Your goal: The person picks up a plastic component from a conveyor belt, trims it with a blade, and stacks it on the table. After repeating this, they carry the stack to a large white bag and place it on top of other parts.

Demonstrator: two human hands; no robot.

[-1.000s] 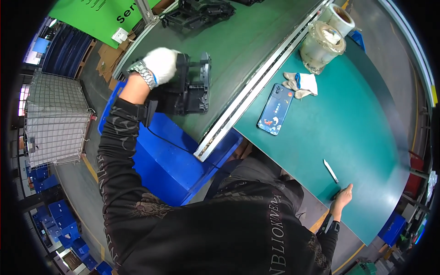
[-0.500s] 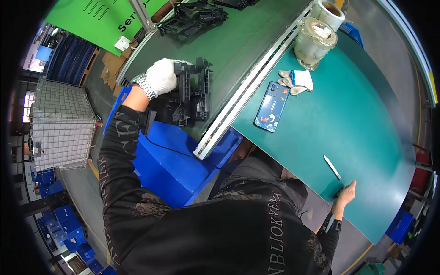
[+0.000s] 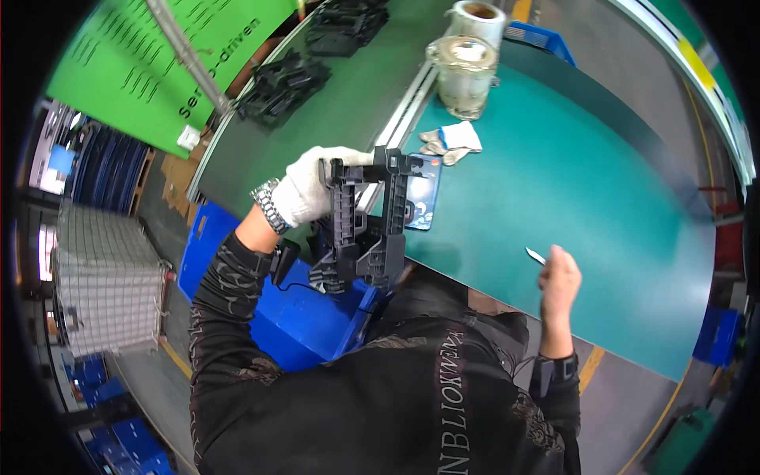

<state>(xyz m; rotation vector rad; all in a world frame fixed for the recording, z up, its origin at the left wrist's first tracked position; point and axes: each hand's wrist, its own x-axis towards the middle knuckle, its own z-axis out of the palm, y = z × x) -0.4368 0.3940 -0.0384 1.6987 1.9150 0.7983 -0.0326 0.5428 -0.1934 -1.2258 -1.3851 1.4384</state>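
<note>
My left hand (image 3: 307,188), in a white knitted glove, is closed around the upper left side of a black plastic frame (image 3: 348,218). The frame hangs above the corner where the belt and the green table meet, covering part of a phone. My bare right hand (image 3: 559,283) is over the table's near side, its fingers curled. A pale knife blade (image 3: 535,255) sticks out beside those fingers; the handle is hidden in the hand. The dark blue phone (image 3: 423,194) lies on the table near a pair of white gloves (image 3: 453,142).
Several black plastic parts (image 3: 283,87) lie on the dark green belt (image 3: 348,95) at the far left. Wrapped rolls (image 3: 467,75) stand at the green table's (image 3: 617,206) back edge. A large blue bin (image 3: 297,324) sits below the belt. A metal post (image 3: 186,51) rises at the far left.
My left hand has lifted the black frame off the belt and brought it right and nearer. My right hand has moved up and left with the knife. The view has shifted.
</note>
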